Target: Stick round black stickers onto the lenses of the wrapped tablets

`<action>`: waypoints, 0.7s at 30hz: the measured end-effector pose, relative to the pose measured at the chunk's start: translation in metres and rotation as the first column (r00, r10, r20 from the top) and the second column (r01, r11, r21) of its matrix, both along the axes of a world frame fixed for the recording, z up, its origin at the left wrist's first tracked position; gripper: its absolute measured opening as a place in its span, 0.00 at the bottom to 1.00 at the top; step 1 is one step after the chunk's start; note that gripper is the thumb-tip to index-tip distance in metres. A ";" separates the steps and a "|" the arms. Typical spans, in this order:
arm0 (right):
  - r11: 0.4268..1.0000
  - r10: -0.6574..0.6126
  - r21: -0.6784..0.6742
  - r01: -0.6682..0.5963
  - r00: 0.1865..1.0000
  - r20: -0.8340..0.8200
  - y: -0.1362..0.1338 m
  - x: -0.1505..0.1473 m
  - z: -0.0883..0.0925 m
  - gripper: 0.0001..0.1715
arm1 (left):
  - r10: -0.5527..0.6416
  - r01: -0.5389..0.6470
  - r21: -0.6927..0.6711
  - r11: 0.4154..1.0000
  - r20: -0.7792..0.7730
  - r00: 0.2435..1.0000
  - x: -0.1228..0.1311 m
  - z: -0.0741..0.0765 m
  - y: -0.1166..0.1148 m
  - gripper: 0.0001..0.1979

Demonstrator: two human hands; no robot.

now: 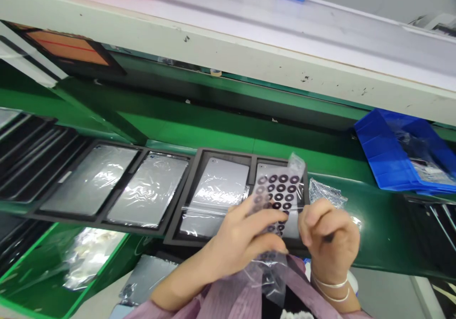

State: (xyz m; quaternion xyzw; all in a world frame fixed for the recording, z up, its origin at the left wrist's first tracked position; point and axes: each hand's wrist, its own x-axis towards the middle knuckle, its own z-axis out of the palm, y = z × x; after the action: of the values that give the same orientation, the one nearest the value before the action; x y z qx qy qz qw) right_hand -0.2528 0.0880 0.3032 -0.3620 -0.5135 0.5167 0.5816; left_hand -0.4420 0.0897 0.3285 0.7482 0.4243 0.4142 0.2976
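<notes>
Over the dark tray (253, 169), our left grip (244, 238) is pinching the ring-dotted sheet (280, 197); our right grip (330, 236) is curled, can't tell on what. If that pinch loosens, the floppy sheet could slide onto the grey panel (223, 174).

Left fingers (265, 218) grip; right fingers (318, 211) curl inward.

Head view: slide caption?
Left hand holds a clear sheet of dark rings, right hand beside it, over trayed tablets.
</notes>
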 end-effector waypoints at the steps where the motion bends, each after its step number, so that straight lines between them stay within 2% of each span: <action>1: 0.999 -0.045 -0.030 0.043 0.997 -0.068 0.003 0.003 0.000 0.19 | 0.040 -0.037 -0.074 0.997 0.050 0.998 -0.003 -0.005 0.001 0.14; 3: 0.993 -0.106 -0.067 0.097 0.983 -0.150 0.008 0.008 -0.001 0.16 | 0.137 -0.102 -0.216 0.971 0.155 0.978 -0.008 -0.015 0.002 0.10; 4: 0.992 -0.105 -0.088 0.093 0.982 -0.154 0.011 0.011 -0.003 0.14 | 0.189 -0.129 -0.274 0.953 0.203 0.961 -0.011 -0.021 0.002 0.12; 6: 0.990 -0.087 -0.121 0.072 0.988 -0.128 0.013 0.015 -0.007 0.12 | 0.291 -0.176 -0.357 0.917 0.300 0.909 -0.012 -0.031 0.003 0.19; 8: 0.989 -0.052 -0.141 0.037 0.993 -0.107 0.012 0.015 -0.012 0.15 | 0.367 -0.208 -0.409 0.889 0.363 0.856 -0.011 -0.039 0.003 0.28; 11: 0.984 -0.001 -0.177 -0.019 0.994 -0.109 0.007 0.009 -0.021 0.12 | 0.416 -0.220 -0.443 0.869 0.412 0.811 -0.008 -0.047 0.004 0.39; 13: 0.980 -0.018 -0.197 -0.006 0.993 -0.118 0.003 0.005 -0.025 0.08 | 0.411 -0.178 -0.471 0.864 0.456 0.789 -0.007 -0.050 0.006 0.42; 17: 0.983 -0.096 -0.167 0.075 0.987 -0.126 -0.002 0.002 -0.026 0.10 | 0.442 -0.088 -0.545 0.834 0.563 0.698 -0.006 -0.049 0.008 0.46; 19: 0.991 -0.051 -0.127 0.037 0.993 -0.108 -0.001 0.006 -0.024 0.10 | 0.458 -0.012 -0.591 0.807 0.612 0.644 -0.004 -0.046 0.009 0.42; 21: 0.994 0.029 -0.099 -0.037 0.996 -0.088 0.003 0.012 -0.023 0.09 | 0.458 0.120 -0.638 0.761 0.658 0.598 -0.003 -0.043 0.009 0.32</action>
State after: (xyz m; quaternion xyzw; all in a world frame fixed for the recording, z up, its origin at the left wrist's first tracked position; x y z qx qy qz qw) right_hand -0.2412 0.0906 0.2806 -0.3596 -0.4673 0.5665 0.5758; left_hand -0.4448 0.0984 0.2858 0.2988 0.4354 0.5607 0.6378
